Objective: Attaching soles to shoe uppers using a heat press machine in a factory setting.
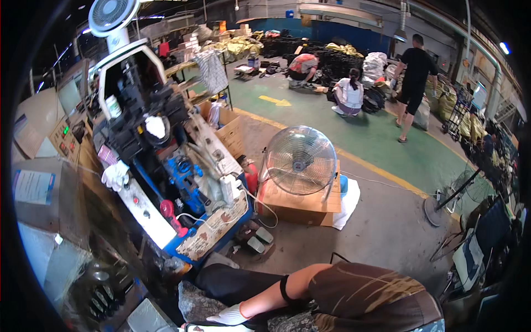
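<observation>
One gloved right hand (pixel 228 316) is held near a white item (pixel 220 328) at the lower edge, its grip indiscernible, close handling seemingly in hand and steadiness presumably needed next.

Below the right hand (pixel 229 315), a white thing (pixel 218 328) is cut by the lower edge; whether it is the left hand, I cannot tell. The top edge cuts the fan (pixel 113 15). The print on the sheet (pixel 34 186) is too small for reading.
</observation>
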Action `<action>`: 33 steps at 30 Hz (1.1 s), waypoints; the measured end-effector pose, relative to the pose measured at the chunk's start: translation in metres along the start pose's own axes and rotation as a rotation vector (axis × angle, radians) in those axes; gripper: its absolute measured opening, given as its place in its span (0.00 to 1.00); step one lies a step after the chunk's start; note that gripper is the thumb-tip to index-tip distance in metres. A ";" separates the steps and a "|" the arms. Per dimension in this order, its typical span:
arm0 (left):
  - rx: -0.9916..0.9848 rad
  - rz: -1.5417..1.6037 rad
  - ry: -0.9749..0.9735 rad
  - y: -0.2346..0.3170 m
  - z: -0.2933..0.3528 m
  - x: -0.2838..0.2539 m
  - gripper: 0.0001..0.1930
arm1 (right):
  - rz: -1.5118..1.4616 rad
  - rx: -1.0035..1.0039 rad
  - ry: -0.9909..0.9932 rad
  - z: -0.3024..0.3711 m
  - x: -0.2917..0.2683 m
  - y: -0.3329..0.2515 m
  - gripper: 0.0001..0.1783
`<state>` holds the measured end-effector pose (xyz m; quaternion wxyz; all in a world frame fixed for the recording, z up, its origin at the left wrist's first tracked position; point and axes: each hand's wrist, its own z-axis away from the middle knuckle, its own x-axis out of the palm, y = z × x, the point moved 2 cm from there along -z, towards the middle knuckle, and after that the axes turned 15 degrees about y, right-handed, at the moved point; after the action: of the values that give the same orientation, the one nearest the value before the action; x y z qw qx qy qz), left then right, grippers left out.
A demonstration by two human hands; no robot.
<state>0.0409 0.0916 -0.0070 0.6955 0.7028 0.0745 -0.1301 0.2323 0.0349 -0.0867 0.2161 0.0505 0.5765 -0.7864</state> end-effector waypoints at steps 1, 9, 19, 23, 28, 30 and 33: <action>-0.023 0.025 0.002 -0.006 -0.001 0.001 0.25 | 0.110 0.069 -0.038 0.002 0.000 -0.010 0.43; -0.260 0.430 -0.109 -0.057 -0.020 0.003 0.36 | 0.472 -0.382 0.318 0.017 -0.046 -0.109 0.24; -0.165 0.171 -0.126 -0.045 -0.025 -0.002 0.26 | 0.119 -0.063 0.085 0.062 -0.027 -0.027 0.38; -0.479 1.120 0.017 -0.056 -0.015 0.002 0.32 | -0.532 0.103 0.053 0.027 -0.017 -0.043 0.37; 0.072 -0.835 0.337 -0.045 -0.011 -0.009 0.20 | 0.021 0.044 0.294 0.013 0.018 -0.074 0.44; 0.108 -0.987 0.244 -0.032 -0.015 -0.022 0.20 | 0.093 0.036 0.269 0.012 0.029 -0.078 0.45; 0.440 -0.709 -0.020 -0.009 -0.007 -0.043 0.18 | 0.001 -0.027 0.342 0.007 0.032 -0.077 0.45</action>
<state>-0.0025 0.1021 -0.0035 0.4417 0.7642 0.2755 -0.3808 0.1739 0.0381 -0.0270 0.1160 0.1809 0.6155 -0.7583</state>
